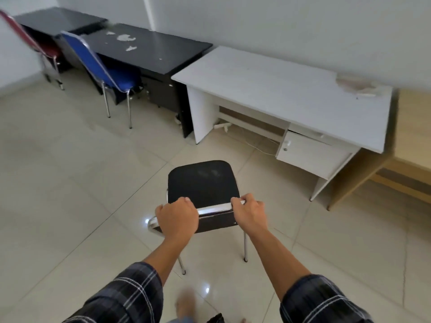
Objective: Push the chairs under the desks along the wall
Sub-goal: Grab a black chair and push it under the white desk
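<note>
Both hands grip the top of a black padded chair with a chrome tube frame (203,183), which stands on the glossy cream floor tiles (70,183) out in the open, well apart from the desks and facing the white one. The left hand (177,217) curls over the left end of the shiny metal top rail, fingers closed together around it; the right hand (249,212) clamps the right end the same way, knuckles up and thumb tucked under. Rolled dark plaid sleeves (130,297) cover both forearms near the elbow.

The chair's seat is a rounded square of matte black fabric, and thin chrome legs run down to the tiles below the backrest.

Along the pale wall stands a row of flat-topped laminate desks. The white rectangular desk (279,89) has a drawer pedestal under its right side and a chipped, peeling patch at its far right corner. To its left, touching end to end, is a black desk with flaking white patches on top (151,50), with a blue upholstered chair on chrome legs (102,71) partly tucked under it. Farther left, a second black desk (56,19) holds a red chair with a metal frame (44,50). A light wood-grain desk (410,127) sits at the far right.
</note>
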